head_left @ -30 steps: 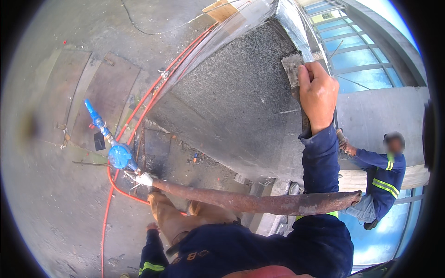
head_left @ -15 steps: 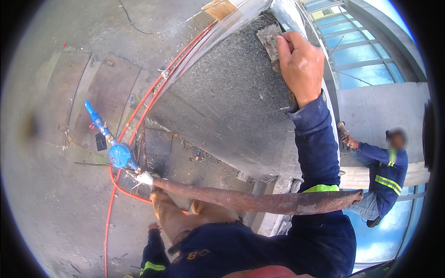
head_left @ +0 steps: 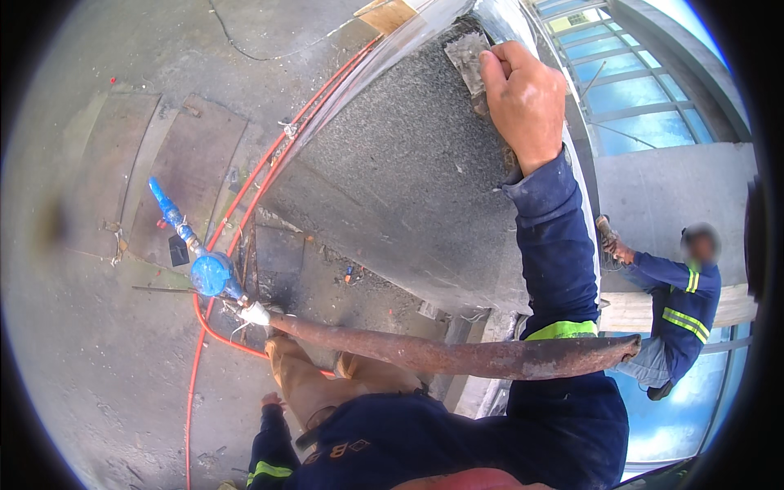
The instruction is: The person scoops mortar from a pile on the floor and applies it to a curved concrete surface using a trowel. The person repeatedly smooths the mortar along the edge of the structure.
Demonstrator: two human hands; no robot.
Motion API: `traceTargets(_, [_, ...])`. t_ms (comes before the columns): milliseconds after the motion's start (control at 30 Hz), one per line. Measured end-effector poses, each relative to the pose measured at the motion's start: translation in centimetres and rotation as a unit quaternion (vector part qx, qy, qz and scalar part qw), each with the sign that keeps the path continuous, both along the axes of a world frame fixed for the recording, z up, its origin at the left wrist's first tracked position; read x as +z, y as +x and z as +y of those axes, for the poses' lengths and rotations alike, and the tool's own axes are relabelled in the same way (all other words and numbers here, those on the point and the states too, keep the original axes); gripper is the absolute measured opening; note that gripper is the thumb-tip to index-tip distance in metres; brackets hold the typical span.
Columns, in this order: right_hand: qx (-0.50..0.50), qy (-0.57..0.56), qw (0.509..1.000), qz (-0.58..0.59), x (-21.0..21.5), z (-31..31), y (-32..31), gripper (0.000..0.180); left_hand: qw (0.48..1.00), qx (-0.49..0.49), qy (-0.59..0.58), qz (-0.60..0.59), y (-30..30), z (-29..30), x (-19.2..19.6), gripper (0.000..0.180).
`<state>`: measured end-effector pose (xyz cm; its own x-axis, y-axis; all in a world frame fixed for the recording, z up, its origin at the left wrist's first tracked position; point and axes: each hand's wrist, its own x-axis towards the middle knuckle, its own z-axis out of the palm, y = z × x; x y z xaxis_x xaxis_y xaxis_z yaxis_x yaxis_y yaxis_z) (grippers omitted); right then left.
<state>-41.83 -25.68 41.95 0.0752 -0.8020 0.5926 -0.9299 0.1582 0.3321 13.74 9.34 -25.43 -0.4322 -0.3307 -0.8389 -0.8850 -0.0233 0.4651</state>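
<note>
My right hand is raised high and shut on a flat, mortar-smeared trowel. The blade lies pressed against the rough grey plastered wall, near its upper edge. The dark blue sleeve with a yellow reflective band runs down from that hand to my body. My left hand hangs low beside my leg, small and far from the wall. Nothing shows in it, and its fingers are too small to read.
A rusty pipe crosses below my arm and ends at a blue valve. A red hose runs along the wall's foot over the concrete ground. A co-worker in blue workwear crouches at the right by glass panels.
My right hand has slid the trowel up and to the left along the wall, with the arm stretching further. The left hand and the co-worker have stayed put.
</note>
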Motion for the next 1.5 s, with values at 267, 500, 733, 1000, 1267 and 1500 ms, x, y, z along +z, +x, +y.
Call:
traceTargets(267, [-0.02,-0.01,1.0,-0.011,-0.1,0.8,0.4,0.014,0.988,-0.122,-0.089,-0.002,-0.4,-0.4,1.9,0.04])
traceTargets(500, [-0.035,-0.013,0.999,-0.013,-0.2,2.5,0.1,0.013,0.999,-0.036,0.008,-0.024,-0.3,-0.5,1.6,0.039])
traceTargets(733, [-0.059,-0.018,0.998,-0.012,-0.1,5.0,-0.6,0.012,1.0,0.007,0.018,0.011,1.0,-0.2,-1.1,0.035])
traceTargets(1000, [-0.095,-0.014,0.995,-0.035,-0.1,6.3,0.1,0.011,0.994,-0.1,-0.041,0.022,0.4,-1.7,2.2,0.028])
traceTargets(1267, [-0.118,-0.022,0.992,-0.047,-0.2,8.0,-0.2,0.011,0.992,-0.123,-0.015,0.029,0.9,-1.6,0.5,0.025])
traceTargets(1500, [-0.142,-0.016,0.988,-0.052,-0.3,9.6,-0.9,0.01,0.997,-0.018,0.036,0.068,1.8,-1.7,-0.5,0.02])
